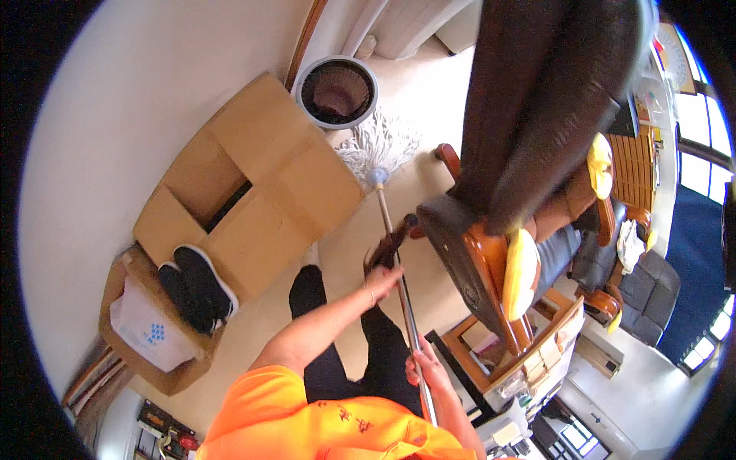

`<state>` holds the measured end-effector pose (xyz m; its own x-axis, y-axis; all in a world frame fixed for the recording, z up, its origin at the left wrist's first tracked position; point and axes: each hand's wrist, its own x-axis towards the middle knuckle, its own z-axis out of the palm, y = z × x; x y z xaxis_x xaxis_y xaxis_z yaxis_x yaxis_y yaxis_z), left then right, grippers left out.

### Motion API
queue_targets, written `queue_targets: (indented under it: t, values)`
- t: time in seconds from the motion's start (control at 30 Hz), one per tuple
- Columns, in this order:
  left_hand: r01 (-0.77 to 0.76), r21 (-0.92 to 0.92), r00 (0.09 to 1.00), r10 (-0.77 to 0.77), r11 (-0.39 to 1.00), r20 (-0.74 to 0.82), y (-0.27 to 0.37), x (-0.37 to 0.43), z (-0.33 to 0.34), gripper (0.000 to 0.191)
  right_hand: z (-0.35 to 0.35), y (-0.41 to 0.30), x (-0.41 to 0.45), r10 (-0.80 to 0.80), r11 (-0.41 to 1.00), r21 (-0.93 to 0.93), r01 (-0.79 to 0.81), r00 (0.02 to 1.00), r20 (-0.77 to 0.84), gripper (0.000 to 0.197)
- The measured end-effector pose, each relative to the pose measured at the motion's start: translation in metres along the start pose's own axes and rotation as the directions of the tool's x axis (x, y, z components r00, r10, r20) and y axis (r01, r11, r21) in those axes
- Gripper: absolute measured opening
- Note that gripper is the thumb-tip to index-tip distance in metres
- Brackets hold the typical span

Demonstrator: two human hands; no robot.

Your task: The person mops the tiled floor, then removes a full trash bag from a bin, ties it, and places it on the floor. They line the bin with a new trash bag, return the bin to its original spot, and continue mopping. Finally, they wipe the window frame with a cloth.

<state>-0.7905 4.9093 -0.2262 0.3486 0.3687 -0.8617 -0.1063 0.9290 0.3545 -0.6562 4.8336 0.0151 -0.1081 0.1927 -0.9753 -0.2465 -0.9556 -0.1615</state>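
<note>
A string mop is in both my hands, its metal handle (407, 305) slanting up and away from my body. My left hand (382, 283) grips the handle at mid-length, arm stretched forward. Lower down, near my waist, my right hand (428, 368) is wrapped around the same handle. At the far end, a pale blue socket joins the white cotton mop head (385, 141), which lies spread on the light floor. The strands lie close to a round mesh waste bin (338, 118) and the corner of a large cardboard box (310, 190).
Black shoes (198, 287) lie on a smaller open carton (164, 379) at the left, by the wall. On the right stand brown leather office chairs (535, 115) with wooden armrests, some with yellow covers (520, 276). A cluttered desk (535, 368) is behind them, lower right.
</note>
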Motion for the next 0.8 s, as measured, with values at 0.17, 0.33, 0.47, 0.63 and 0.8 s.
queue_targets:
  t: [0.17, 0.33, 0.47, 0.63, 0.8]
  values:
    - [0.029, -0.161, 0.986, -0.002, 0.986, 0.166, -0.074, -0.147, 0.121, 0.04, -0.054, 0.046, -0.048, 0.036, 0.991, -0.127, -0.037, 0.999, -0.017, 0.042]
    - [0.119, -0.317, 0.993, -0.112, 0.941, 0.039, -0.103, -0.168, 0.202, 0.026, -0.108, 0.052, -0.147, -0.09, 0.94, -0.321, 0.114, 0.992, 0.088, 0.053]
    - [0.158, -0.298, 0.983, -0.18, 0.941, -0.046, -0.097, -0.147, 0.237, 0.032, -0.176, 0.052, -0.239, -0.114, 0.884, -0.411, 0.222, 0.956, 0.271, 0.072]
    - [0.035, -0.123, 0.996, -0.045, 0.992, -0.076, -0.139, -0.167, 0.264, 0.034, -0.239, 0.105, -0.285, -0.07, 0.942, -0.28, 0.183, 0.927, 0.368, 0.082]
    - [0.092, 0.006, 0.996, -0.092, 0.996, -0.009, -0.211, -0.141, 0.271, 0.031, -0.232, 0.118, -0.312, 0.043, 0.891, -0.431, 0.141, 0.92, 0.391, 0.081]
